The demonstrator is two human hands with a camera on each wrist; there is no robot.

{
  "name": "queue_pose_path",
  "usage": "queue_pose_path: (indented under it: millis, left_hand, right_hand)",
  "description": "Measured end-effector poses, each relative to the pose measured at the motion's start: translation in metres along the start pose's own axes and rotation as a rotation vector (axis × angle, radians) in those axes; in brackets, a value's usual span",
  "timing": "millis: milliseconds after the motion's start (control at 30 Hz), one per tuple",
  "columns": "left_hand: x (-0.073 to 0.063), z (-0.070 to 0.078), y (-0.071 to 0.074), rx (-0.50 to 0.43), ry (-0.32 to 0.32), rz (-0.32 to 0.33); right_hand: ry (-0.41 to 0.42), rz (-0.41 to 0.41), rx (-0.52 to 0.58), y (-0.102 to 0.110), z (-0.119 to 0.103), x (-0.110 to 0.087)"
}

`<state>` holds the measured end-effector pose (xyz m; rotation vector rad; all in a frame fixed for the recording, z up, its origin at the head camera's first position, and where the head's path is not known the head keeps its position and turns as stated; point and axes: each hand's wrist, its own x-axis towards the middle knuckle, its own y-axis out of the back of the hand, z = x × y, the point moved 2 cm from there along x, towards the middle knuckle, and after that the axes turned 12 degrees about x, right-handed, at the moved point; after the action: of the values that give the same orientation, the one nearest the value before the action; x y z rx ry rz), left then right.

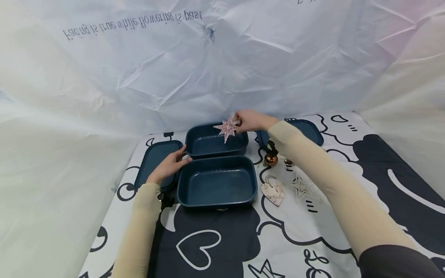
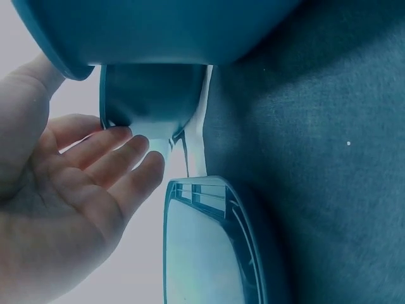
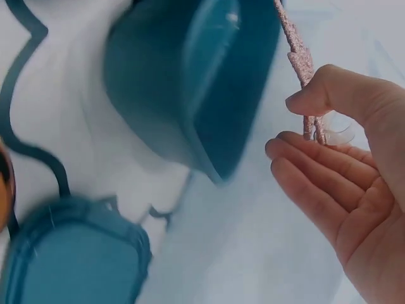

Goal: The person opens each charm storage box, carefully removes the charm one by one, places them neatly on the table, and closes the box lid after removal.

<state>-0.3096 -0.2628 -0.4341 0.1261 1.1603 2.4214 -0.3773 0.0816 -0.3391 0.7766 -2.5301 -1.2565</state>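
Note:
My right hand (image 1: 252,120) pinches a pink glittery star ornament (image 1: 227,128) between thumb and fingers, over the far dark-blue container (image 1: 208,145). In the right wrist view the star (image 3: 302,65) appears edge-on beside that container's rim. My left hand (image 1: 169,165) rests at the left ends of the two containers, its thumb by the rim of the near container (image 1: 219,189) and its fingertips at the far one. The left wrist view shows those fingers (image 2: 123,155) loosely extended against the far container's wall. Inside, the near container shows a bare floor.
A dark-blue lid (image 1: 156,154) lies left of the containers; another lid (image 1: 309,130) is at the back right, partly behind my right arm. Right of the containers lie a copper ball ornament (image 1: 270,160), a heart ornament (image 1: 273,192) and a pale star ornament (image 1: 301,188). White sheeting (image 1: 222,77) hangs behind.

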Motion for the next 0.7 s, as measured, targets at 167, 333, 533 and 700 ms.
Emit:
queue_pose_path:
  millis: [167,333,533,700]
  left_hand:
    - [0.001,0.002,0.004,0.012,-0.008,-0.012]
    - [-0.006,-0.006,-0.001,-0.009,0.025,-0.008]
    - [-0.009,-0.007,0.004,-0.021,0.007,0.000]
    - [-0.009,-0.006,0.014,-0.010,-0.003,-0.015]
  right_hand:
    - [0.065,0.081,0.041,0.034,-0.001,-0.026]
    - [0.109,0.113,0.055,0.059,0.005,-0.053]
    - [0.042,0.174,0.043,0.085,0.020,-0.094]
    - [-0.054,0.215,0.036,0.105,0.035,-0.132]
